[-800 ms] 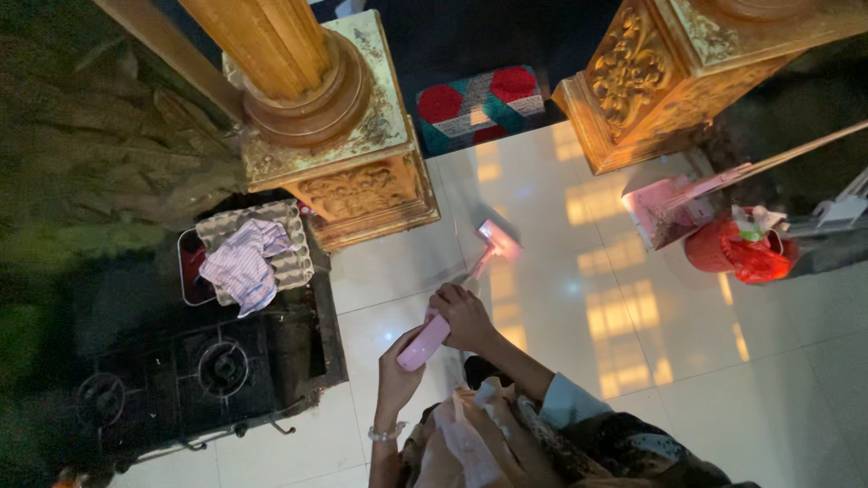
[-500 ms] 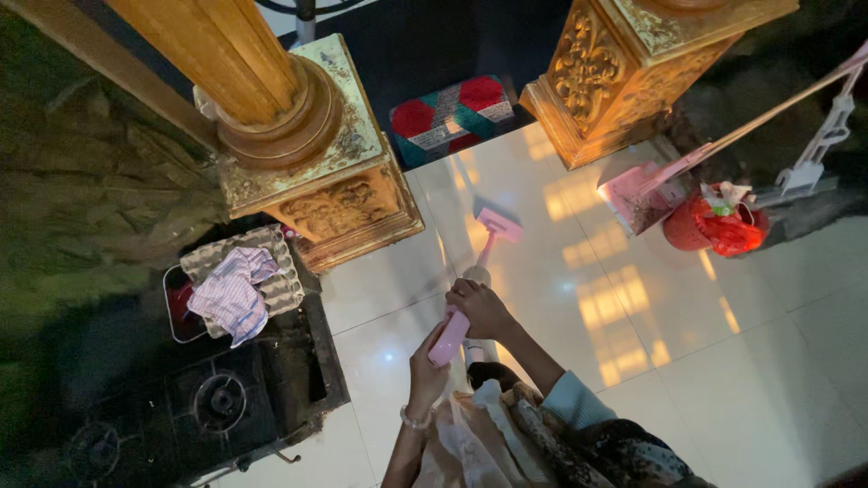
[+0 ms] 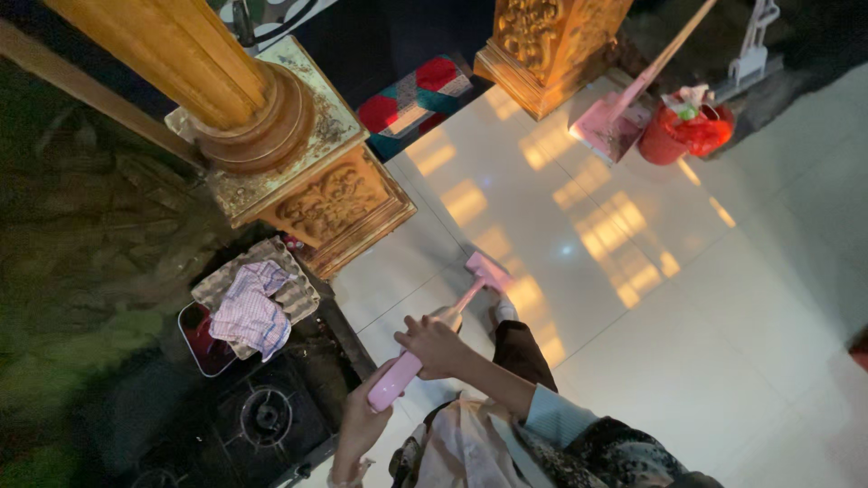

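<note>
Pink mop (image 3: 425,343) gripped in both hands: right hand (image 3: 434,346) closed around mid-handle, left hand (image 3: 362,417) closed on handle end. Mop head (image 3: 488,271) resting on floor (image 3: 687,343). Left wrist cut off by frame edge; dark stove (image 3: 262,416) hard to make out.

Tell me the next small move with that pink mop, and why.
Probably push the mop head forward over the white tiles. Both hands grip the pink handle, right hand above the left hand, and the head rests close to the foot.
</note>
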